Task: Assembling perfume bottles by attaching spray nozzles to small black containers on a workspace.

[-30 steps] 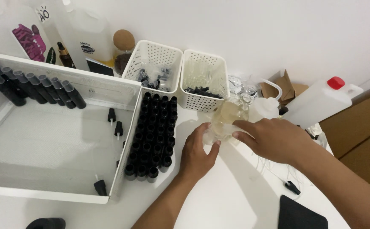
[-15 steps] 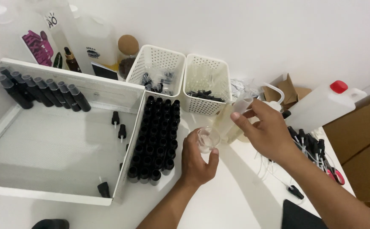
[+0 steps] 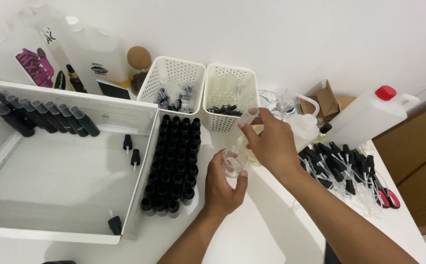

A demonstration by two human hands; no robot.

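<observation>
A small clear glass cup (image 3: 233,161) sits near the middle of the white desk (image 3: 271,230), just right of a block of black-capped small bottles (image 3: 173,164) standing in tight rows. The left hand (image 3: 222,188) closes its grip around the cup from the near side, fingers wrapped on the wall and thumb at the right of it. The right hand (image 3: 266,142) is just beyond and to the right, its grip closed on a clear tube-like measuring vessel (image 3: 250,116) tilted with its open mouth up and to the left; a pale yellowish bottle (image 3: 252,156) seems to stand behind the cup, partly hidden by that hand (I cannot tell whether the fingers touch it). To work well here, the cup wants to stay flat on the desk and steady, and the tube wants to be brought over its mouth before tipping, slowly, since the opening looks narrow. Farther out, two white perforated baskets (image 3: 230,95) stand at the far side, a large white tray (image 3: 134,195) with black bottles (image 3: 42,117) lying along its far wall fills the left, and a pile of black dropper caps (image 3: 342,164), red-handled scissors (image 3: 386,195) and a white jug with a red cap (image 3: 364,117) lie to the right.
</observation>
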